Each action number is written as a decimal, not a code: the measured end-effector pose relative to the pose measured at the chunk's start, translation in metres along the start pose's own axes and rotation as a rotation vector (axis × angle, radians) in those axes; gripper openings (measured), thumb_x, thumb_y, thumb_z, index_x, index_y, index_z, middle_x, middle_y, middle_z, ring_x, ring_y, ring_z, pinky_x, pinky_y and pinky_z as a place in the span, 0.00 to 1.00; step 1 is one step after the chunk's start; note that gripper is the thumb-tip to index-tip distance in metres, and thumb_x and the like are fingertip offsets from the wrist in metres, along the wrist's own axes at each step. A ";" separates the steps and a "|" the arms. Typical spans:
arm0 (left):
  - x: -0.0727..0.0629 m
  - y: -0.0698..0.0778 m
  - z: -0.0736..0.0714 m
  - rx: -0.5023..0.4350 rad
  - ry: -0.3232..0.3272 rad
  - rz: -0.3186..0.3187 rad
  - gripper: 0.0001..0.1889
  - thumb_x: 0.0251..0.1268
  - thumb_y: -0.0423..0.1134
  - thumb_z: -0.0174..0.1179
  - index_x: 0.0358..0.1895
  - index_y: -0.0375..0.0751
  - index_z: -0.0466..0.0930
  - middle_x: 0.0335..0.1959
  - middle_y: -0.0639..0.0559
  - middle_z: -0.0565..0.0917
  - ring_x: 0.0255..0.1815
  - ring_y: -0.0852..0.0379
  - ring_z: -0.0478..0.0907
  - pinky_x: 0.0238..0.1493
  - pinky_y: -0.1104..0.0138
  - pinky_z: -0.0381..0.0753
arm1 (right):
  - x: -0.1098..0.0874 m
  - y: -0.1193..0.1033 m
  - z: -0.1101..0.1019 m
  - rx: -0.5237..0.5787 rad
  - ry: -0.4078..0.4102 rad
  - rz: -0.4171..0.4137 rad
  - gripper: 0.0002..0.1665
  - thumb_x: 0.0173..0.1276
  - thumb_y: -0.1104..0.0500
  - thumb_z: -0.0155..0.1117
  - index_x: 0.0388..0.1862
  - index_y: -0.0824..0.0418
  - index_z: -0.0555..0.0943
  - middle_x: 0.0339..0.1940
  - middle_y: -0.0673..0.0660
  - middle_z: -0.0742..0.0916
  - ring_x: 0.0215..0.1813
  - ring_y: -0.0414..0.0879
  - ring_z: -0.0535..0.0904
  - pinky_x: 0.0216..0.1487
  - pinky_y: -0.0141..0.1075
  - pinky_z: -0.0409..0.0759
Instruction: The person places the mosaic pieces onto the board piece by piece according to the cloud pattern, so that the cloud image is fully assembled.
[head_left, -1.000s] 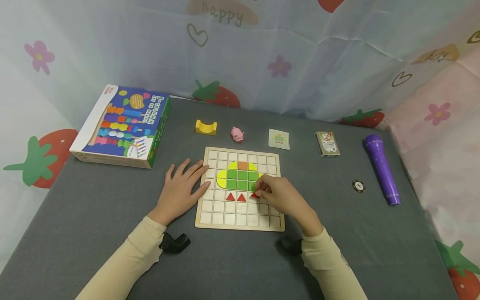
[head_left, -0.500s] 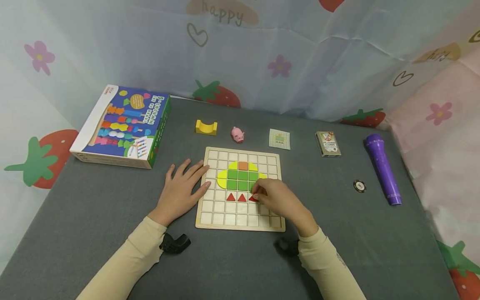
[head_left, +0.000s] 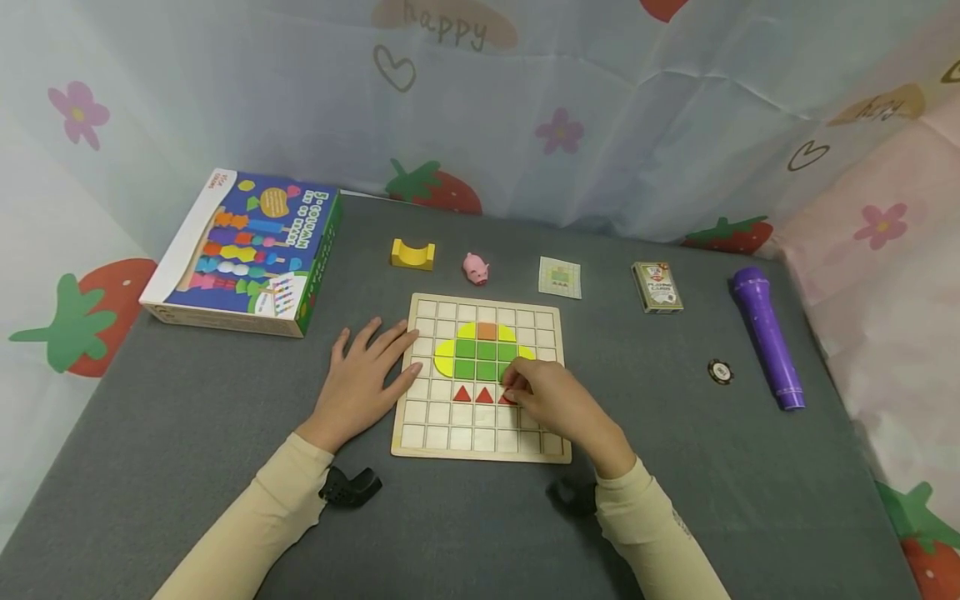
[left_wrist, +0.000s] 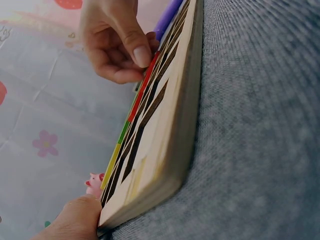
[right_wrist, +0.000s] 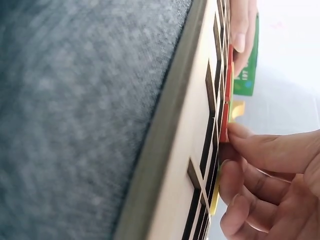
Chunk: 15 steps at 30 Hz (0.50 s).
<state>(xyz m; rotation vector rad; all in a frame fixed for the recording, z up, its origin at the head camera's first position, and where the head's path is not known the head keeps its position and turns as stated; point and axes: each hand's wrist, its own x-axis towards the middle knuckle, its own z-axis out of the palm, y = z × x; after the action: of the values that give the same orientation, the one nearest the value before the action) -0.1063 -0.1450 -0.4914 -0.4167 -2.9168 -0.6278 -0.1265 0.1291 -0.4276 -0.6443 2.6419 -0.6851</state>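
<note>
A wooden grid board (head_left: 450, 435) lies on the grey tabletop. Green squares (head_left: 465, 350), yellow curved pieces (head_left: 444, 358) and an orange square (head_left: 487, 332) sit in its cells. Below them is a row of red triangle tiles (head_left: 462, 394). With bent fingers, my right hand (head_left: 561, 398) pinches the rightmost red triangle tile (head_left: 506, 398) against the board and partly hides it. In the right wrist view the thumb touches the red tile (right_wrist: 224, 125). My left hand (head_left: 362, 387) lies spread flat, its fingertips and thumb on the board's left edge.
Behind the board are a yellow arched block (head_left: 412, 256), a pink pig figure (head_left: 475, 269) and a pattern card (head_left: 559, 277). A toy box (head_left: 247, 250) stands at left. To the right lie a playing-card box (head_left: 657, 288), a round chip (head_left: 720, 372) and a purple microphone-shaped tube (head_left: 768, 337).
My right hand has shifted slightly left with the red triangle tile, which now lines up with the other two. The left hand has stayed in place.
</note>
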 end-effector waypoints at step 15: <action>0.008 0.006 -0.008 -0.113 -0.013 -0.039 0.35 0.70 0.58 0.49 0.75 0.46 0.55 0.74 0.43 0.58 0.76 0.42 0.48 0.71 0.39 0.41 | -0.001 0.009 -0.018 -0.019 0.147 0.025 0.14 0.71 0.53 0.60 0.48 0.60 0.80 0.44 0.54 0.83 0.47 0.48 0.77 0.48 0.43 0.78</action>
<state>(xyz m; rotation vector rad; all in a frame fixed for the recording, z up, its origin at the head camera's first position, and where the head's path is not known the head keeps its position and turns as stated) -0.1117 -0.1415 -0.4809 -0.3785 -2.9174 -0.8013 -0.1359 0.1436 -0.4176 -0.5865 2.7890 -0.7266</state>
